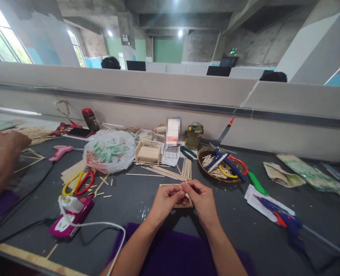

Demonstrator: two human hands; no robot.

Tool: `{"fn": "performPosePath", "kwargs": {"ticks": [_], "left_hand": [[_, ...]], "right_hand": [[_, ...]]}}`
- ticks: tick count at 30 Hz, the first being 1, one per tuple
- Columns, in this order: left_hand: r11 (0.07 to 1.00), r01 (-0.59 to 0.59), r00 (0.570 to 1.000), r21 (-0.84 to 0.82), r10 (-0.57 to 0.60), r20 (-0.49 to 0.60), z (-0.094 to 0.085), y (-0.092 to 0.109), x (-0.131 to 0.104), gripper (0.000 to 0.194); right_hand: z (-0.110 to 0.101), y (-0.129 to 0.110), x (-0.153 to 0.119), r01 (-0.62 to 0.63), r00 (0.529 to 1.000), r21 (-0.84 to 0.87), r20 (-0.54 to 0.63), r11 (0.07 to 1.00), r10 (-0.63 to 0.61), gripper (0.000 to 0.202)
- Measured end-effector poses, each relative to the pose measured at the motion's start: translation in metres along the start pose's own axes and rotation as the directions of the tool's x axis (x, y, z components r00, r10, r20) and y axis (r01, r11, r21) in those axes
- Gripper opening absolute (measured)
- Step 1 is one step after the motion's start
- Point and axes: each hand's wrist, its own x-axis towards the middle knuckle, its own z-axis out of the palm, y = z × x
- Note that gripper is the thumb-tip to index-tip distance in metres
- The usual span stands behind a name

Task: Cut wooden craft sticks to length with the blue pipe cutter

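- The left hand [168,197] and right hand [200,195] meet over a small wooden frame [184,206], which lies on the dark tabletop [124,207] right in front of the person.
- Thumbs and fingers on both sides are drawn into close pinches, fingertips nearly meeting — whether a small piece sits between them, I cannot tell.
- The frame looks very light and fairly stiff, yet thin enough to snap or come apart at the corners if squeezed; dry wood should not be slippery.
- Best hold, I'd judge: a gentle fingertip pinch on the outer edges, near a corner.
- The loose sticks [170,173] just beyond look equally light and brittle; gripping one mid-length seems safest.
- Hidden: much of the frame's inside and right side, behind fingers.
- Cut off at the left edge: another person's arm [0,168] — what its hand holds is unclear.
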Motion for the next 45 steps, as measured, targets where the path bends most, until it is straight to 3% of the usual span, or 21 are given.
{"fn": "performPosePath", "kwargs": {"ticks": [5,11,18,26,32,39,45], "left_hand": [[1.000,0.023,0.999,0.020,-0.022,-0.042,-0.001,0.000,0.000,0.029],[0.999,-0.031,0.993,-0.011,0.030,-0.117,-0.004,-0.007,0.002,0.035],[0.999,-0.036,0.996,0.009,0.037,-0.081,-0.006,-0.011,0.005,0.038],[0.997,-0.023,0.998,-0.067,0.019,-0.056,-0.002,-0.007,0.003,0.041],[0.997,-0.031,0.995,-0.070,0.024,-0.100,-0.003,-0.010,0.004,0.047],[0.993,0.092,0.996,-0.072,-0.093,-0.002,-0.001,-0.007,0.001,0.036],[0.992,0.108,0.994,-0.072,-0.108,-0.004,-0.002,-0.006,-0.001,0.035]], "right_hand": [[-0.001,0.001,0.001,-0.056,0.998,0.024,0.023,0.998,0.055,0.033],[-0.003,0.003,0.001,0.090,0.996,-0.133,0.034,0.987,-0.086,0.027],[-0.004,0.004,0.002,0.001,0.999,-0.069,0.045,0.998,0.002,0.032],[-0.003,-0.003,0.001,0.029,1.000,-0.054,0.015,0.998,-0.028,0.030],[-0.006,0.000,0.002,-0.041,0.998,-0.041,0.054,0.998,0.044,0.035],[-0.008,0.008,0.004,0.100,0.994,-0.186,-0.024,0.977,-0.106,0.028],[-0.014,0.005,0.005,-0.035,0.995,-0.048,0.087,0.998,0.039,0.035]]}}
